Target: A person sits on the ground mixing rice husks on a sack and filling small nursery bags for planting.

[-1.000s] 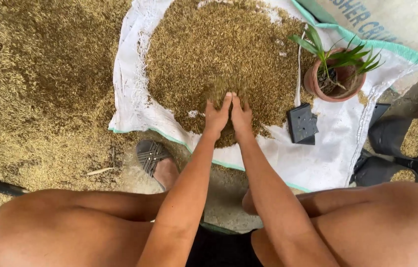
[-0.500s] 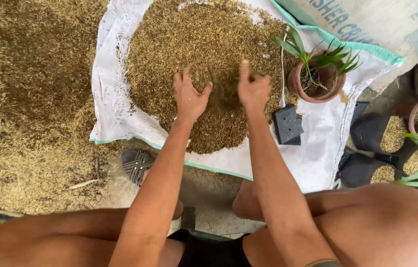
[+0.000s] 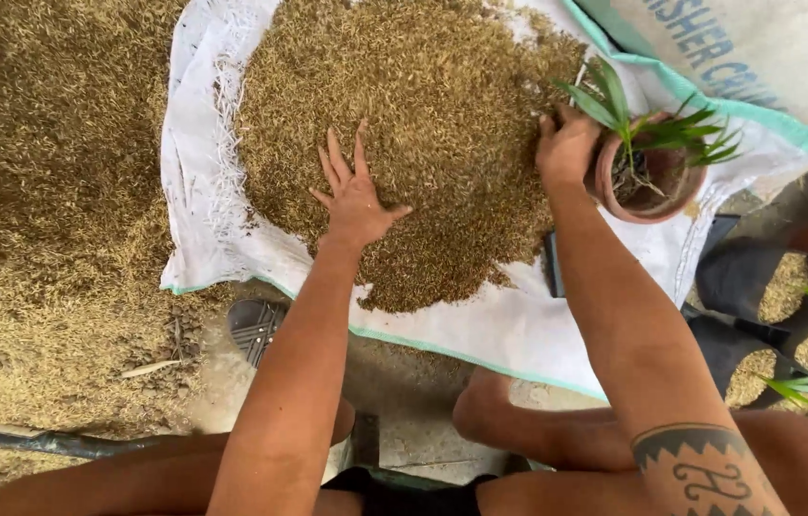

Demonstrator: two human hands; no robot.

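Outdoor ground-level work area, daylight.

Loose rice husk (image 3: 41,191) covers the left of the frame over bare concrete floor (image 3: 413,420), lower centre. A dark hose (image 3: 41,441) crosses the lower left. Black grow bags (image 3: 757,296) filled with husk stand at right; a printed woven sack (image 3: 767,57) occupies the upper right. Light is even and soft.

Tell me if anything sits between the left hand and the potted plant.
Only the husk pile on the white sack and the right hand, which rests at the terracotta pot; the left hand lies flat on the husks.
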